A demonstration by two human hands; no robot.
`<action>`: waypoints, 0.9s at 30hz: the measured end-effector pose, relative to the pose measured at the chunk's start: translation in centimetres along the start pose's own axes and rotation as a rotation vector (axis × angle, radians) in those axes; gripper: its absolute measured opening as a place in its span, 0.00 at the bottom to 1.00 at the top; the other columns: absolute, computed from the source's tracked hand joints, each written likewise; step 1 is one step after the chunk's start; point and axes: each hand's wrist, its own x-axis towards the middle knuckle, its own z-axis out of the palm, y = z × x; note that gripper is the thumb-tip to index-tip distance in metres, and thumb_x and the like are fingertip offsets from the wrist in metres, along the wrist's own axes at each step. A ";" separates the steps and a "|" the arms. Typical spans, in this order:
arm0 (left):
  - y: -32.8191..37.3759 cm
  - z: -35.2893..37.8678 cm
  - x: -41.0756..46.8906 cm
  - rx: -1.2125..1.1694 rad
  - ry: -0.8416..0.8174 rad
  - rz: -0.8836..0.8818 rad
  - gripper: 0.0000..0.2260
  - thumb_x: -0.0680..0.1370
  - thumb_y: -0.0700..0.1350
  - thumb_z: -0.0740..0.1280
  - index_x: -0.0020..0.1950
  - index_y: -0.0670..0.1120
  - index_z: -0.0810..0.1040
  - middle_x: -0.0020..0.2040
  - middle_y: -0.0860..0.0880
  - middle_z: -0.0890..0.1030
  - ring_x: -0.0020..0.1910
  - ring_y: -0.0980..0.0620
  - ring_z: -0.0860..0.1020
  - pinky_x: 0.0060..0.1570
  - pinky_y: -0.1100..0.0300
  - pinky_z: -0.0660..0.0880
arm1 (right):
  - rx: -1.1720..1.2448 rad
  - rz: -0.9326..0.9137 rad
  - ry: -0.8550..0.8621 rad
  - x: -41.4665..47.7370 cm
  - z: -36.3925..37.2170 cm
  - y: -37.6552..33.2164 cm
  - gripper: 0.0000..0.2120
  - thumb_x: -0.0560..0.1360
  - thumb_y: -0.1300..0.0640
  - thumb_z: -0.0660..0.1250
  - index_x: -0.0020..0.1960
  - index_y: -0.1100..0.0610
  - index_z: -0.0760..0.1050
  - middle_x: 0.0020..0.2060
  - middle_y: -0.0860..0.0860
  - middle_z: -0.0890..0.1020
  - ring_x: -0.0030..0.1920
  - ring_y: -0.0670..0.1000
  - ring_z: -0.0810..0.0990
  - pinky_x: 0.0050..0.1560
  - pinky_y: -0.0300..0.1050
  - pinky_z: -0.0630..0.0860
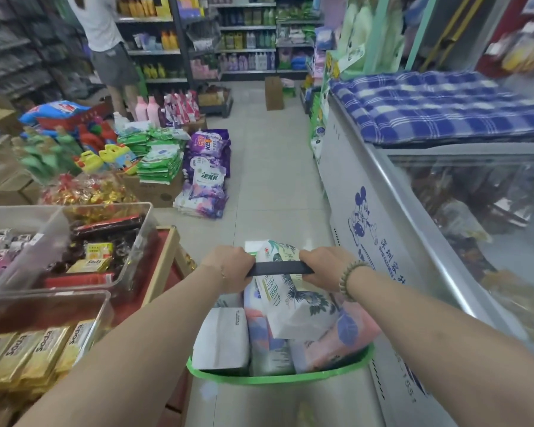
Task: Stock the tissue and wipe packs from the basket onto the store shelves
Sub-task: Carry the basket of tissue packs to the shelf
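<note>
We have a single view, from a wide-angle camera worn on our head, looking forward and down along the aisle floor [269,155]. Closest to the lens are our forearms, which rise from the bottom corners to the left hand [228,266] and right hand [324,268], both gripping the handle [278,268] of the green basket [278,378]. The chest freezer [367,192] curves along the right side. The far shelves [247,50] sit small at the top.

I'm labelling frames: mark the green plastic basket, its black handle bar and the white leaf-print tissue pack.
Green plastic basket [278,379]: head view, near rim.
Black handle bar [279,268]: head view, bar's middle.
White leaf-print tissue pack [299,314]: head view, front face.
</note>
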 end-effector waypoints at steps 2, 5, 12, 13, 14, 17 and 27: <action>-1.2 -0.4 2.2 -0.003 0.009 -0.004 0.10 0.79 0.47 0.58 0.53 0.46 0.77 0.50 0.45 0.80 0.47 0.43 0.80 0.39 0.57 0.69 | -0.006 -0.005 0.007 2.2 -0.6 1.4 0.07 0.79 0.49 0.60 0.49 0.52 0.67 0.36 0.47 0.73 0.38 0.50 0.77 0.39 0.44 0.75; -2.9 -1.1 5.7 -0.027 0.001 -0.031 0.09 0.78 0.47 0.59 0.53 0.46 0.76 0.49 0.45 0.79 0.47 0.43 0.79 0.39 0.56 0.69 | -0.003 -0.007 0.020 5.8 -1.6 3.8 0.07 0.79 0.49 0.60 0.48 0.52 0.66 0.40 0.50 0.77 0.39 0.52 0.77 0.38 0.45 0.72; -6.0 -5.0 14.8 -0.046 0.009 -0.051 0.08 0.77 0.46 0.60 0.51 0.46 0.76 0.47 0.45 0.80 0.43 0.43 0.78 0.39 0.56 0.72 | 0.019 -0.005 0.037 12.9 -4.9 10.9 0.05 0.76 0.51 0.59 0.46 0.52 0.68 0.37 0.48 0.74 0.37 0.52 0.76 0.36 0.44 0.69; -6.5 -5.5 16.1 -0.040 0.015 -0.056 0.08 0.78 0.46 0.60 0.51 0.46 0.76 0.48 0.45 0.80 0.42 0.43 0.78 0.39 0.56 0.71 | 0.020 -0.006 0.043 13.8 -5.5 11.8 0.05 0.76 0.51 0.60 0.46 0.52 0.68 0.38 0.49 0.75 0.38 0.52 0.76 0.37 0.45 0.71; -6.9 -6.1 17.2 -0.033 0.019 -0.064 0.08 0.78 0.47 0.60 0.51 0.47 0.76 0.49 0.45 0.80 0.42 0.43 0.77 0.38 0.56 0.70 | 0.022 -0.007 0.047 14.7 -6.0 12.8 0.05 0.76 0.51 0.60 0.46 0.52 0.69 0.39 0.49 0.76 0.38 0.53 0.77 0.38 0.46 0.73; -8.2 -7.3 20.3 -0.017 0.040 -0.082 0.08 0.79 0.47 0.59 0.52 0.47 0.76 0.49 0.46 0.79 0.42 0.43 0.76 0.39 0.55 0.69 | 0.019 -0.015 0.051 17.3 -7.4 15.0 0.05 0.75 0.51 0.60 0.45 0.52 0.68 0.40 0.51 0.78 0.40 0.55 0.79 0.41 0.48 0.76; -13.2 -9.4 30.1 -0.024 0.040 -0.053 0.09 0.79 0.46 0.59 0.54 0.46 0.76 0.45 0.46 0.77 0.41 0.44 0.75 0.37 0.56 0.70 | -0.011 0.018 0.060 26.5 -10.2 20.6 0.04 0.76 0.52 0.60 0.45 0.53 0.69 0.35 0.48 0.73 0.36 0.53 0.75 0.38 0.45 0.73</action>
